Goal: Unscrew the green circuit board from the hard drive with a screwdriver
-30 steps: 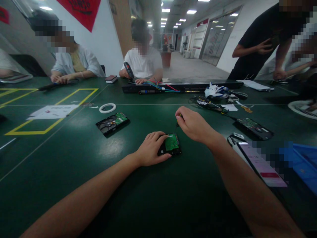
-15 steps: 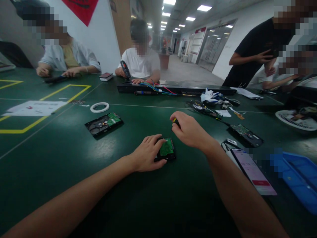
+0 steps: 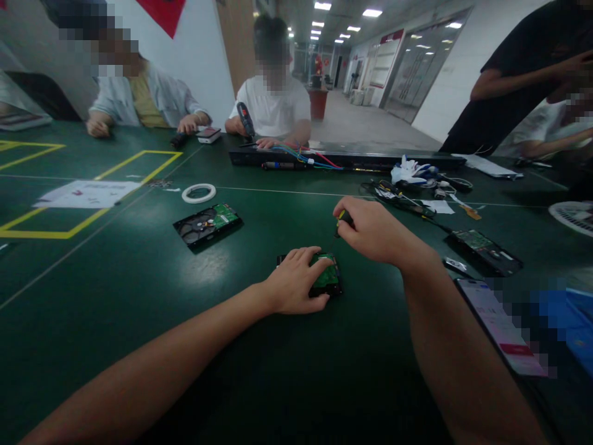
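Note:
My left hand [image 3: 296, 281] lies across a small hard drive [image 3: 330, 281] on the green table, thumb at its near edge and fingers over its far side. The drive's green circuit board shows beside the fingers; its left part is mostly covered. Above and to the right of it, my right hand [image 3: 370, 232] is closed around a screwdriver with a yellow and black handle [image 3: 344, 217]. Its tip points down beyond the drive's far right corner, apart from the drive as far as I can see.
Another hard drive [image 3: 208, 224] lies to the left, near a white tape roll [image 3: 199, 193]. On the right are a cabled drive [image 3: 484, 250], a phone [image 3: 500, 324] and a blue tray [image 3: 581, 327]. Tangled cables [image 3: 398, 198] and a long black housing [image 3: 347, 161] lie farther back; co-workers sit opposite.
My view has swung slightly left, so the table's things sit farther right. My left hand stays on the drive; my right hand still holds the screwdriver, slightly farther from it.

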Action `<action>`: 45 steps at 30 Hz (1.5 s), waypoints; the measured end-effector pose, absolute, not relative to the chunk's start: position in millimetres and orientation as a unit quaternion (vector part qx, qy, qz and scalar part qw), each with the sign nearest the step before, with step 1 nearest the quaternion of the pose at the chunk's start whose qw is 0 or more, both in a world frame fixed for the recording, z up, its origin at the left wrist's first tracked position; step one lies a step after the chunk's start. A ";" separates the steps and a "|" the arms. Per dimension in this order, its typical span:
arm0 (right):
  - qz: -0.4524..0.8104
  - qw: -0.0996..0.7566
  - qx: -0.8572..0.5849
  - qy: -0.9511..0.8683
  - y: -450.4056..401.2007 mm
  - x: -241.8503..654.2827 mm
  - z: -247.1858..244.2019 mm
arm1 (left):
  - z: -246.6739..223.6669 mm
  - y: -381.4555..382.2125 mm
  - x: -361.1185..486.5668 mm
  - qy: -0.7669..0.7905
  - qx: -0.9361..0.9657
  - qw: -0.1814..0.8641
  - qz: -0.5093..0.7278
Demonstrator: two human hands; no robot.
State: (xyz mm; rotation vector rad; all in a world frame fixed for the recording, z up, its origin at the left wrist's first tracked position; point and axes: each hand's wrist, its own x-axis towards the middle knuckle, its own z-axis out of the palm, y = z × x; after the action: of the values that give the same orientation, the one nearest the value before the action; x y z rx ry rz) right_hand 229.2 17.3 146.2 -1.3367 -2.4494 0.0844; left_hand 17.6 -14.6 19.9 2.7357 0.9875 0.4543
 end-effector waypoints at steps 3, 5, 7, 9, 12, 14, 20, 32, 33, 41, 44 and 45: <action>0.035 0.178 -0.472 -0.863 14.8 229.8 146.5 | 20.4 -15.2 16.2 0.332 0.926 0.101 0.147; 0.037 0.183 -0.469 -0.863 12.6 231.5 145.5 | 20.8 -15.6 16.1 0.332 0.926 0.100 0.148; 0.037 0.189 -0.463 -0.865 10.3 233.7 143.6 | 20.5 -15.8 16.2 0.331 0.926 0.098 0.152; 0.041 0.196 -0.456 -0.867 8.4 235.8 140.9 | 19.5 -15.6 16.0 0.331 0.925 0.096 0.156; 0.050 0.213 -0.454 -0.864 6.9 238.2 136.8 | 18.4 -15.3 14.4 0.327 0.925 0.099 0.164; 0.054 0.223 -0.456 -0.860 6.8 239.5 134.8 | 18.5 -15.1 12.7 0.327 0.922 0.110 0.176; 0.050 0.220 -0.455 -0.861 8.8 242.1 133.3 | 17.3 -15.1 9.0 0.345 0.905 0.126 0.216; 0.036 0.223 -0.437 -0.871 9.7 245.7 134.4 | 15.9 -16.4 4.4 0.325 0.914 0.120 0.213; 0.035 0.222 -0.440 -0.869 9.7 245.9 134.4 | 15.9 -16.2 4.3 0.324 0.915 0.119 0.211; 0.044 0.253 -0.465 -0.847 7.5 246.1 133.4 | 13.6 -15.2 4.5 0.330 0.919 0.103 0.191; 0.049 0.248 -0.459 -0.852 6.1 246.0 134.9 | 13.7 -15.4 4.3 0.330 0.919 0.100 0.190; 0.046 0.249 -0.453 -0.855 6.0 246.0 135.4 | 14.0 -15.4 4.2 0.330 0.919 0.101 0.190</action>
State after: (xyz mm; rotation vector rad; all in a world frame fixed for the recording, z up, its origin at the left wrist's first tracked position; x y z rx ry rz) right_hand 246.0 6.0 135.4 -1.2333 -2.3280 0.1263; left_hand 4.2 -15.4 14.0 2.7151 0.9740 0.5603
